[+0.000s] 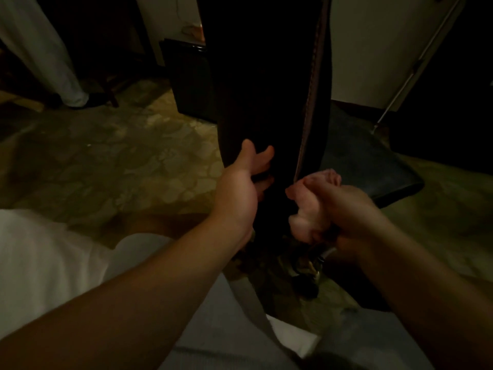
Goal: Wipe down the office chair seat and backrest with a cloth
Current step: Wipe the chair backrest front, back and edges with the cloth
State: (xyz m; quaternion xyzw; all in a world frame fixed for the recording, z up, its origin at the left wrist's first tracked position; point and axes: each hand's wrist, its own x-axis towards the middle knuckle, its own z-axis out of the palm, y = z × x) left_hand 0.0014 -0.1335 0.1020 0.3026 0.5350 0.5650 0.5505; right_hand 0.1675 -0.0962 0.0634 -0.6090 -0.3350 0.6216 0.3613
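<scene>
1. Head view is showing me crouching behind the office chair, with its dark backrest rising straight up in front of me, long axis vertical.
2. I am steadying the backrest's lower left edge with my left hand: thumb and fingers are spread and curling around that edge.
3. I am holding the pink cloth bunched in my right hand, fingers curling tight around it, down by the bottom of the backrest, just right of the brown seam.
4. I am seeing the seat sticking out to the right beyond the backrest, farther from me, nearer my right hand.
5. I am judging that the cloth is sitting at the low end of the backrest, so nearly all of it lies upward from my fingers; whether the cloth is touching it, I cannot tell in this dim light.
</scene>
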